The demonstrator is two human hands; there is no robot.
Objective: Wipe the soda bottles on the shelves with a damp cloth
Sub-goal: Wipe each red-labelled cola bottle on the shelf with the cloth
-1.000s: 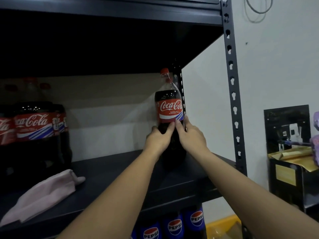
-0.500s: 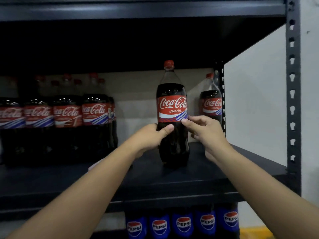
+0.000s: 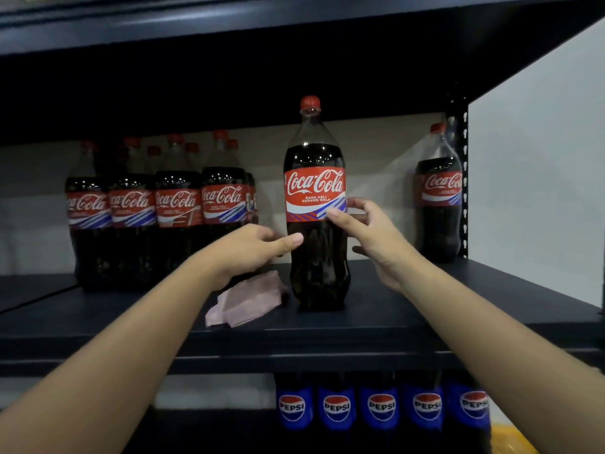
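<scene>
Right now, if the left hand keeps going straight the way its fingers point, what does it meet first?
Most likely the lone Coca-Cola bottle: the left hand points right at its dark body just below the label, thumb tip almost touching. Depth is unclear.

The scene is dim, with the underside of the dark metal upper shelf (image 3: 229,77) nearly black. Light falls brightest on the white side wall (image 3: 537,152) at right. Small highlights glint on the upright dark cola bottle (image 3: 315,204). Edges bow from wide-angle distortion; the blue-labelled bottles (image 3: 381,406) below look soft.
</scene>
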